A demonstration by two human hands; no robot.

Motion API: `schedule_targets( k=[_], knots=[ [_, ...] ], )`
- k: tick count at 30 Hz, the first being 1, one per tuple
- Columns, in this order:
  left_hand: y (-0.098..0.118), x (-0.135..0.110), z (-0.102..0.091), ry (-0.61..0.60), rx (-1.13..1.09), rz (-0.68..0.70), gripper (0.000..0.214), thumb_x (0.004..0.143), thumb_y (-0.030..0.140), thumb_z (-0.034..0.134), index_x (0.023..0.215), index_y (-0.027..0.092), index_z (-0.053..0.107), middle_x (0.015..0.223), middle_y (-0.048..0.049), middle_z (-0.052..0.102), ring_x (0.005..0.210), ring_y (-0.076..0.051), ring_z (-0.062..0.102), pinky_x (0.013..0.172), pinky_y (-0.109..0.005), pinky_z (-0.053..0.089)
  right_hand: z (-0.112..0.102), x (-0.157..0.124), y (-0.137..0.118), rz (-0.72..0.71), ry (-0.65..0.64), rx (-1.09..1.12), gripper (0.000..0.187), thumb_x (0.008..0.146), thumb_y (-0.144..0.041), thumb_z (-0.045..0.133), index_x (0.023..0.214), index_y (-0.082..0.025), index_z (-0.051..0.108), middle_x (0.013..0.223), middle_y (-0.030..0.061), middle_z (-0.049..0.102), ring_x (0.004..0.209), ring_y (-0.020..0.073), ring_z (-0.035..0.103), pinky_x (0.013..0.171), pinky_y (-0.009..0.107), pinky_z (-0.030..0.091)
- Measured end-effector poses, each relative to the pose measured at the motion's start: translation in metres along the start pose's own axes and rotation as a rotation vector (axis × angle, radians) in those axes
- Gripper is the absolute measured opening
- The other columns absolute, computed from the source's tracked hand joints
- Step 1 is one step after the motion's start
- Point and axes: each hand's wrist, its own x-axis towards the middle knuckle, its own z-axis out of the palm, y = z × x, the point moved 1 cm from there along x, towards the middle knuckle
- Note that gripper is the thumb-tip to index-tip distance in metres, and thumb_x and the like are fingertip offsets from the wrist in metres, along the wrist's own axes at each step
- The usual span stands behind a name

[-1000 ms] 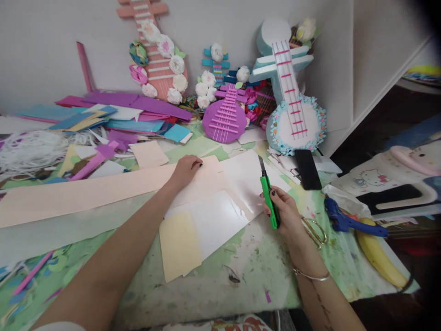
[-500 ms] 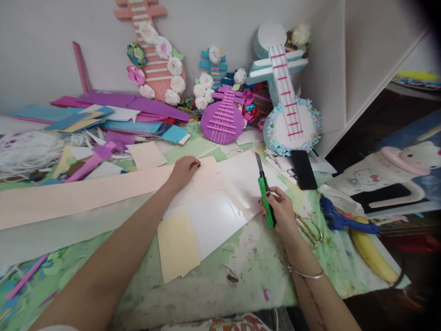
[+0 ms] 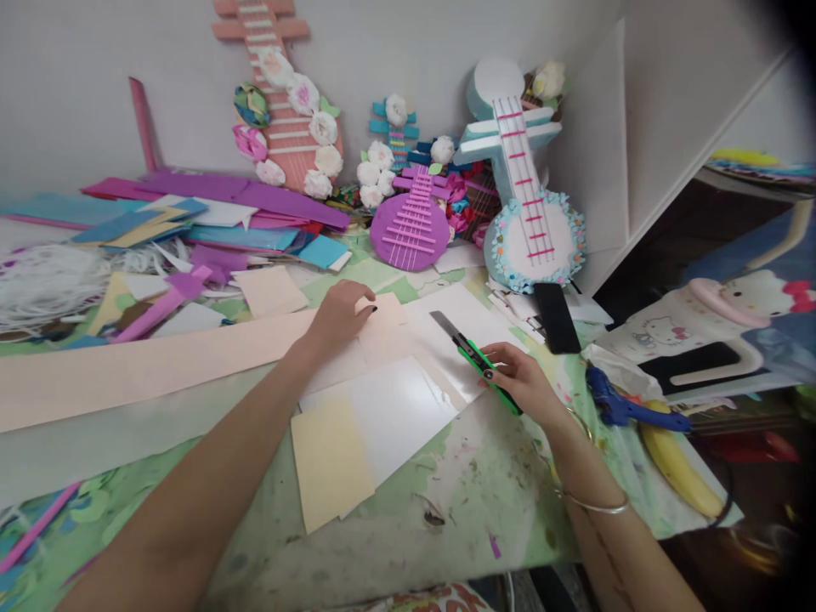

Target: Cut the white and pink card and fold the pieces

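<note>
My left hand [image 3: 340, 314] rests with curled fingers on the right end of a long peach foam strip [image 3: 146, 365] that runs across the table. My right hand [image 3: 524, 384] grips a green utility knife [image 3: 472, 357] with its blade out, tilted to the upper left over the white sheets [image 3: 388, 408]. A pale yellow sheet [image 3: 331, 463] lies under the white ones, nearer to me.
Foam craft guitars stand against the wall: a peach one [image 3: 286, 110], a purple one [image 3: 411, 225], a white-and-teal one [image 3: 529, 221]. Coloured foam scraps [image 3: 210, 221] pile at the back left. A black phone [image 3: 556, 316], gold scissors, a blue glue gun [image 3: 621, 408] and a banana [image 3: 676, 463] lie at the right.
My right hand has tipped the knife from upright to leaning left, its blade now low over the white sheet. My left hand stays on the peach strip.
</note>
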Motion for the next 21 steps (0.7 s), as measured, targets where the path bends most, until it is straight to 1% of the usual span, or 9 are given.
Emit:
schedule_targets(
  k=[2,4,5,7,9,11,14,17,21],
  knots=[
    [0.013,0.001,0.003,-0.064,-0.019,0.065,0.005,0.083,0.024,0.055,0.087,0.021,0.057,0.097,-0.0066,0.064,0.104,-0.025,0.055,0.096,-0.041,0.041,-0.007,0.008,-0.003,-0.019,-0.071,-0.110,0.026,0.070,-0.024,0.069,0.095,-0.021,0.060,0.092,0.0022,0.064,0.071,0.0153,0.064,0.068,0.032,0.054],
    [0.025,-0.002,0.010,-0.133,-0.033,0.117,0.005,0.084,0.025,0.056,0.087,0.021,0.055,0.098,-0.0065,0.063,0.105,-0.025,0.054,0.094,-0.041,0.042,-0.013,0.018,-0.007,-0.036,-0.133,-0.231,0.026,0.072,-0.023,0.065,0.097,-0.022,0.059,0.088,0.0015,0.063,0.071,0.0160,0.062,0.066,0.031,0.053],
    [0.030,-0.004,0.014,-0.161,-0.036,0.134,0.008,0.085,0.027,0.056,0.089,0.021,0.055,0.101,-0.0071,0.063,0.108,-0.025,0.052,0.095,-0.042,0.041,-0.015,0.023,-0.009,-0.046,-0.169,-0.306,0.026,0.073,-0.023,0.064,0.099,-0.022,0.059,0.084,0.0011,0.064,0.070,0.0160,0.061,0.065,0.030,0.051],
    [0.035,-0.008,0.021,-0.204,-0.036,0.158,0.016,0.084,0.030,0.059,0.095,0.021,0.053,0.110,-0.0090,0.061,0.118,-0.028,0.047,0.099,-0.046,0.038,-0.017,0.033,-0.013,-0.106,-0.194,-0.491,0.029,0.070,-0.025,0.068,0.098,-0.021,0.061,0.081,0.0008,0.065,0.071,0.0167,0.059,0.068,0.030,0.049],
    [0.036,-0.012,0.025,-0.231,-0.036,0.169,0.023,0.084,0.034,0.060,0.101,0.021,0.052,0.118,-0.0106,0.058,0.130,-0.030,0.038,0.103,-0.048,0.034,-0.018,0.042,-0.017,-0.172,-0.198,-0.625,0.031,0.066,-0.027,0.073,0.095,-0.020,0.064,0.083,0.0017,0.066,0.073,0.0169,0.058,0.070,0.030,0.047],
    [0.035,-0.013,0.025,-0.248,-0.038,0.169,0.026,0.085,0.036,0.058,0.105,0.021,0.050,0.123,-0.0115,0.056,0.136,-0.030,0.032,0.106,-0.050,0.031,-0.017,0.048,-0.021,-0.226,-0.219,-0.698,0.028,0.066,-0.027,0.072,0.092,-0.019,0.066,0.087,0.0032,0.066,0.072,0.0165,0.057,0.069,0.029,0.046],
    [0.033,-0.013,0.023,-0.268,-0.037,0.159,0.026,0.086,0.036,0.056,0.106,0.021,0.049,0.126,-0.0122,0.054,0.137,-0.031,0.031,0.106,-0.051,0.031,-0.017,0.056,-0.026,-0.277,-0.251,-0.797,0.025,0.066,-0.024,0.070,0.090,-0.019,0.068,0.085,0.0041,0.065,0.072,0.0169,0.057,0.066,0.028,0.044],
    [0.032,-0.012,0.023,-0.285,-0.034,0.146,0.026,0.085,0.035,0.058,0.105,0.020,0.049,0.128,-0.0131,0.053,0.137,-0.032,0.031,0.106,-0.052,0.032,-0.018,0.062,-0.027,-0.293,-0.272,-0.885,0.024,0.065,-0.020,0.068,0.089,-0.019,0.069,0.082,0.0038,0.064,0.074,0.0180,0.059,0.067,0.028,0.043],
    [0.030,-0.013,0.026,-0.292,-0.033,0.134,0.026,0.085,0.035,0.057,0.105,0.020,0.050,0.128,-0.0135,0.053,0.136,-0.033,0.032,0.105,-0.052,0.032,-0.019,0.070,-0.025,-0.322,-0.304,-0.917,0.027,0.065,-0.014,0.065,0.091,-0.019,0.070,0.085,0.0042,0.065,0.077,0.0190,0.060,0.071,0.029,0.043]
  ],
)
